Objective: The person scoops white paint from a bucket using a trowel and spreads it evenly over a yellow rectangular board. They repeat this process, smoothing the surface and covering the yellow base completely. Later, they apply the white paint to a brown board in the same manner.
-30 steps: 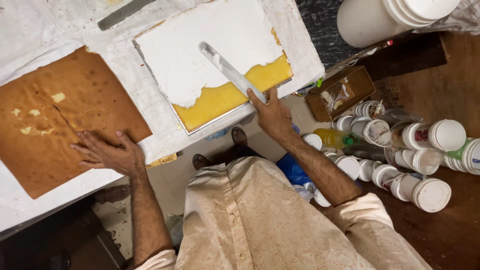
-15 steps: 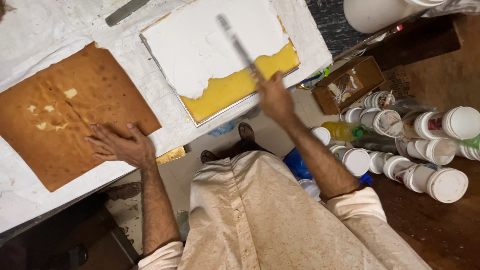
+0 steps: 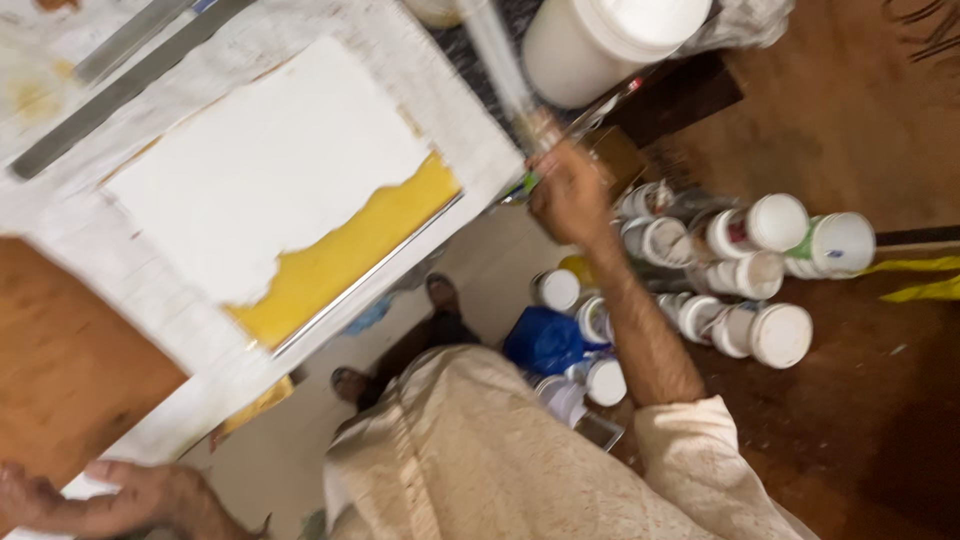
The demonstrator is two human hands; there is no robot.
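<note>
The long flat icing spatula (image 3: 497, 55) is held in the right hand (image 3: 568, 192), fingers closed around its handle. The blade is a narrow, pale metal strip, motion-blurred, rising from the hand toward the top edge of the view, past the right corner of the worktable (image 3: 470, 130) and beside a large white plastic bucket (image 3: 600, 45).

On the table lies a rectangular sheet cake (image 3: 290, 200). Most of its top is covered by a smooth, matte white cream layer with a ragged lower edge; a bare strip of yellow sponge (image 3: 350, 255) remains along the near side. The cake sits on white paper that is smeared and rough in texture.

The left hand (image 3: 110, 497) rests at the lower left, fingers spread and flat on the table edge, just beside a brown, flat sponge sheet (image 3: 70, 380). Two long grey metal bars (image 3: 120, 65) lie at the upper left of the table.

On the dark brown floor to the right, a cluster of cylindrical white-lidded tubs (image 3: 760, 270) lies on its sides, near a crumpled blue plastic bag (image 3: 545, 340). The person's cream-coloured, speckled garment (image 3: 480, 460) fills the lower centre.
</note>
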